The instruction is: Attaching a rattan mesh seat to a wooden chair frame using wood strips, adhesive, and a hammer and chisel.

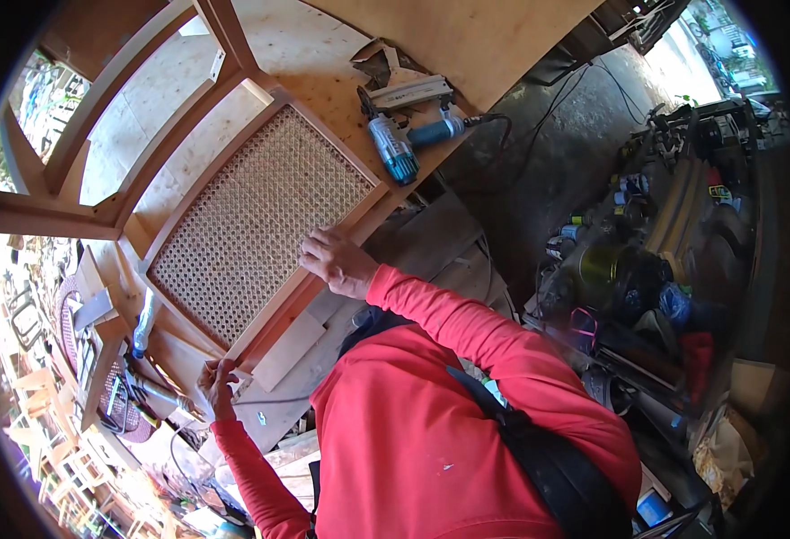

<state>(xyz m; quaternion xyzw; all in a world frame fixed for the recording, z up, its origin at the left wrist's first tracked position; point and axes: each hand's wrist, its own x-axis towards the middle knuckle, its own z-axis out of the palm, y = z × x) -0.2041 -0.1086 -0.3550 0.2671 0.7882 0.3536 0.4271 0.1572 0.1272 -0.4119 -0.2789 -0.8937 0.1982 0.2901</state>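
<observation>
Though grip is unclear, the left hand (219, 382) touches the caned frame's (258, 202) corner, the right hand (337, 262) its edge

The person's right arm (476, 319) reaches forward and leftward, its red sleeve ending at the wrist; the right grip (337, 262) (a bare hand) has bent fingers. The left arm (258, 474) extends forward, the left grip (220, 384) loosely curled.
</observation>
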